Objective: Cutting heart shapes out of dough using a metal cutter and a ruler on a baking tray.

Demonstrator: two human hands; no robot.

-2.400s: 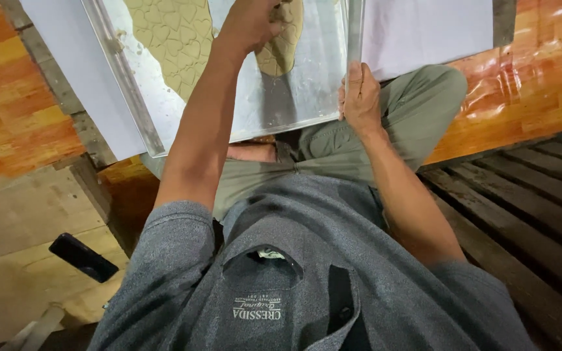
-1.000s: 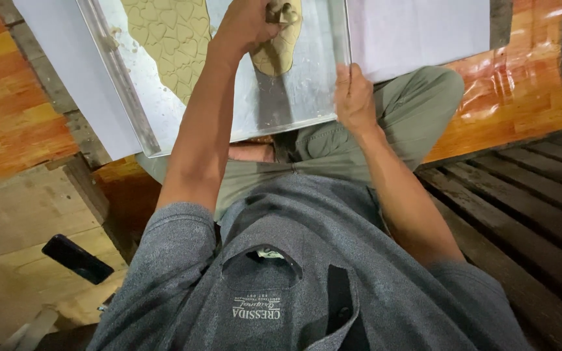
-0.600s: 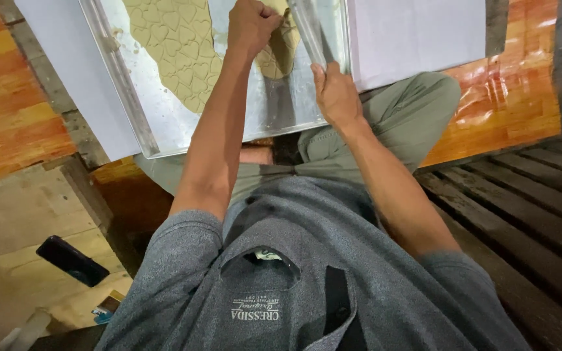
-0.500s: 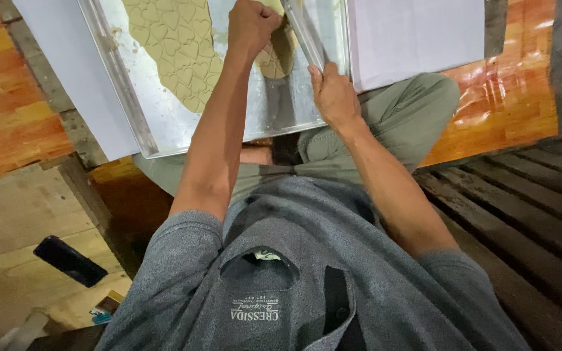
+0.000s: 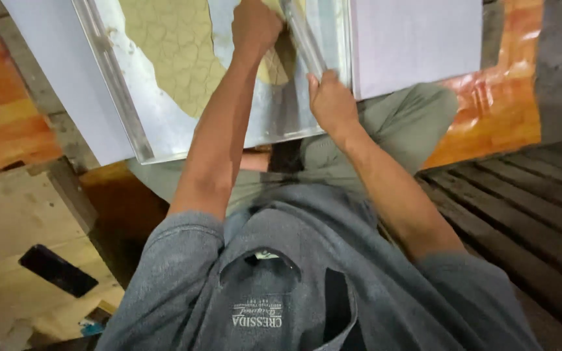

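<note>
Risk first, judged from the grip: slipping of the long metal strip (image 5: 304,39) out of the right hand (image 5: 330,101), since only its lower end seems pinched there while the rest runs up at a slant across the panel. Likely cause: a pull from one side with no matching hold from the other. Could also scrape or tear the tan crackled sheet (image 5: 177,52) lying under it, already ragged along its edge and gone from part of the panel. Tipping of the shiny metal panel (image 5: 164,133) also possible, resting only on the lap and knees with its near corner hanging free over the wooden floor (image 5: 8,214). Right hand curled shut around the strip's near end, close to the panel's near edge, beside the pale board (image 5: 417,39); wrist bent, forearm reaching forward from the body. Left hand (image 5: 253,26) balled into a loose fist farther up, near the panel's far edge, knuckles up, on the tan sheet next to the strip; cannot tell whether anything is held inside it. Left arm long and nearly straight.
</note>
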